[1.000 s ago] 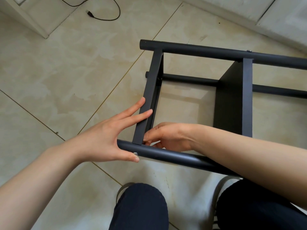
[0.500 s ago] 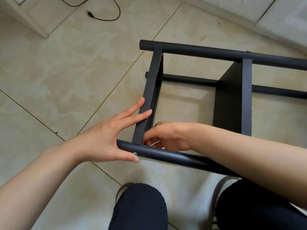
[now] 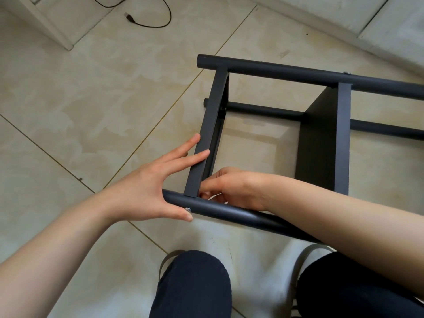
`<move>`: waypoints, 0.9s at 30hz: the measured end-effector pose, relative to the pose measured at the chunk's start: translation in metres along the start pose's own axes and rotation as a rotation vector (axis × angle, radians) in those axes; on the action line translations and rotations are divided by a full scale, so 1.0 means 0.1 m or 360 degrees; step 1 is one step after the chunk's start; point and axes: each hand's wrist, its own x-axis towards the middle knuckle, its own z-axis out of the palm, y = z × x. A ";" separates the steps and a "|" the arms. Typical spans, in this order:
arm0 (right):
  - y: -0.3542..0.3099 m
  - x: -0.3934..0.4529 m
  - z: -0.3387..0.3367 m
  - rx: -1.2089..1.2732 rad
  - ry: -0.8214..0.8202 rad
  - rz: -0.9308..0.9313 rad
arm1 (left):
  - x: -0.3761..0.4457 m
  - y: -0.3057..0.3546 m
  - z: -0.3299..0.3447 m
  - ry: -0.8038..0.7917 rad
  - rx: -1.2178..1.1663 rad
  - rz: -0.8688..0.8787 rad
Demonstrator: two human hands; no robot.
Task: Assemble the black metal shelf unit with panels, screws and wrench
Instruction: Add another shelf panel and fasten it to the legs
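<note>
Left hand (image 3: 146,191) spread, bracing flat black metal panel (image 3: 207,136), thumb pressing silver screw (image 3: 188,209) into round black tube (image 3: 229,211); right hand (image 3: 231,188) curled inside frame on floor, pinching something, likely nut; cannot tell.

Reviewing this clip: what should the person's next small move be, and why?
Probably keep turning the fastener inside the joint: the left hand braces the end panel, thumb by the screw head, while the right hand pinches something pale behind the near tube.
</note>
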 end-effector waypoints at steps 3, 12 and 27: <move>-0.02 -0.13 -0.04 -0.0137 -0.0083 -0.0128 | -0.05 -0.03 0.09 0.0096 -0.0254 -0.0095; 0.05 -0.63 -0.23 -0.1019 0.0096 -0.0268 | -0.25 -0.02 0.61 0.0636 -0.1212 -0.0400; 0.26 -1.05 -0.13 -0.1386 0.0473 -0.0395 | 0.01 0.57 0.95 0.1191 -0.2173 -0.0579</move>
